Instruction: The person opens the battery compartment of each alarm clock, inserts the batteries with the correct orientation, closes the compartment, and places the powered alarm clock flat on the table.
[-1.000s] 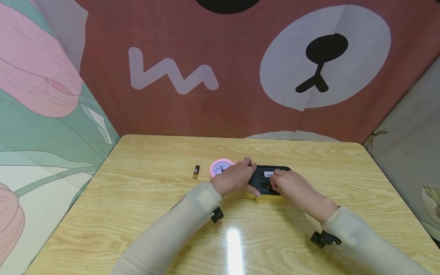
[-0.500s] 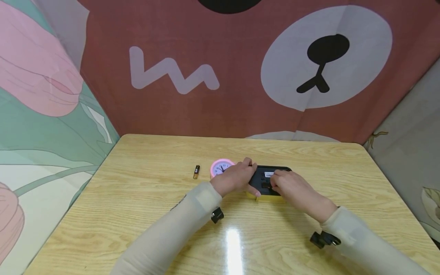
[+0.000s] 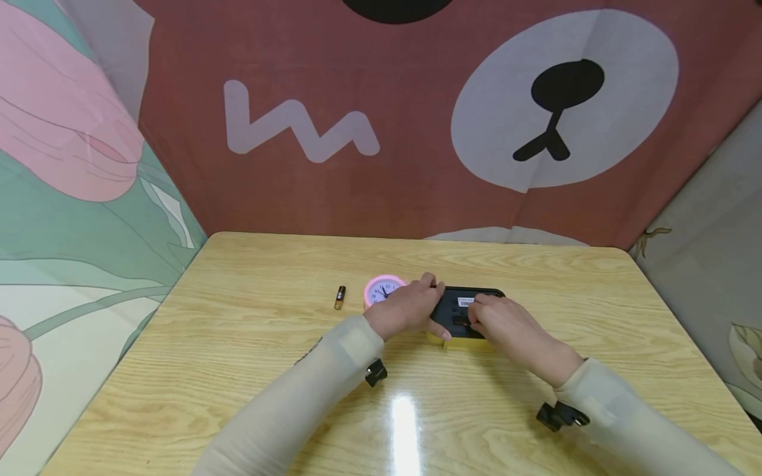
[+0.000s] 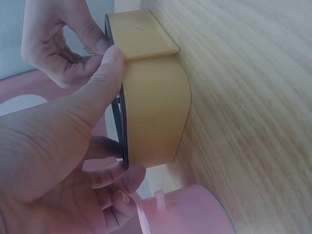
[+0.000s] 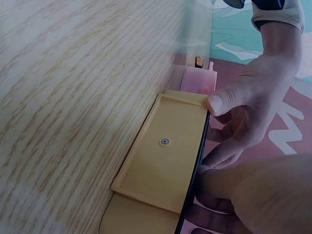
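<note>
A yellow box-shaped clock lies face down on the table, its black back up, with a white label and a small dark slot. My left hand grips its left end, thumb on the near edge and fingers over the far one. At the slot, my right hand has its fingers curled against the back; I cannot tell what they pinch. The left wrist view shows the clock's yellow side and the right thumb and fingertips close to its black rim. In the right wrist view a screw sits in the yellow foot.
A round pink alarm clock stands just left of the yellow clock, partly behind the left hand. Further left lies a black and gold battery. Printed cloth hangs behind the wooden table.
</note>
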`<state>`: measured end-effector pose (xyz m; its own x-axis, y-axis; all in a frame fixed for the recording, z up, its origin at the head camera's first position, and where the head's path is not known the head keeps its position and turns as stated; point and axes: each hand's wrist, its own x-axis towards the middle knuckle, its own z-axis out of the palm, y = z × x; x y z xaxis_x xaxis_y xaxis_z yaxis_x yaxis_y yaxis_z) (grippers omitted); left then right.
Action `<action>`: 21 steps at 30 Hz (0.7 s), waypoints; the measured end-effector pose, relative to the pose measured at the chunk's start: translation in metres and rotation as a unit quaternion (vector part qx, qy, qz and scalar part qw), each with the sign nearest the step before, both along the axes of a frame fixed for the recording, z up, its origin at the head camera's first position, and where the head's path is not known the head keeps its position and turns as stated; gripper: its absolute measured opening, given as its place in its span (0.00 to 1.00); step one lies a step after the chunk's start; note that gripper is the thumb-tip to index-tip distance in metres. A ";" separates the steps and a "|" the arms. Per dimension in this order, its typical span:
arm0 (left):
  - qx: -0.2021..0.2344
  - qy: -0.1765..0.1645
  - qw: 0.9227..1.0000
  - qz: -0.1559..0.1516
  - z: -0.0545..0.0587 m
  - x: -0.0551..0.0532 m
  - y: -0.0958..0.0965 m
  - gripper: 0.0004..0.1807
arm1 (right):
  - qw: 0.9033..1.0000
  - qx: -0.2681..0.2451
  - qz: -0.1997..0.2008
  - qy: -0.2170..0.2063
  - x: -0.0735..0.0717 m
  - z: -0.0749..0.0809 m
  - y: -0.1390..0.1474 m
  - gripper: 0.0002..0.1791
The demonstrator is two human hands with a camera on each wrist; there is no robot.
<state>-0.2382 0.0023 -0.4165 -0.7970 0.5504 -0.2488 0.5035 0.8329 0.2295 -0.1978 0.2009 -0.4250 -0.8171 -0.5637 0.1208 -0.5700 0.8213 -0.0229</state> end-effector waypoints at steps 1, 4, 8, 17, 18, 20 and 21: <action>-0.001 0.000 1.000 0.000 0.000 0.000 0.000 0.57 | 1.000 -0.001 0.000 0.000 0.000 0.000 0.000 0.09; -0.001 0.001 1.000 0.000 0.000 0.000 0.000 0.58 | 1.000 -0.006 0.000 0.000 0.000 0.000 0.000 0.09; -0.001 0.000 1.000 0.000 0.000 0.000 0.001 0.58 | 1.000 -0.007 -0.002 -0.004 0.000 -0.001 0.001 0.08; -0.004 -0.001 1.000 -0.002 0.000 0.000 0.000 0.58 | 1.000 0.010 0.002 -0.012 -0.002 0.002 -0.001 0.06; -0.005 -0.001 1.000 -0.003 0.000 0.000 0.000 0.58 | 1.000 0.011 0.003 -0.014 -0.002 0.002 -0.002 0.06; -0.005 -0.001 1.000 -0.005 0.000 0.000 0.000 0.57 | 1.000 0.011 0.002 -0.019 -0.003 0.002 -0.001 0.05; -0.005 -0.001 1.000 -0.006 0.000 0.000 0.000 0.57 | 1.000 0.010 0.001 -0.021 -0.003 0.002 -0.001 0.05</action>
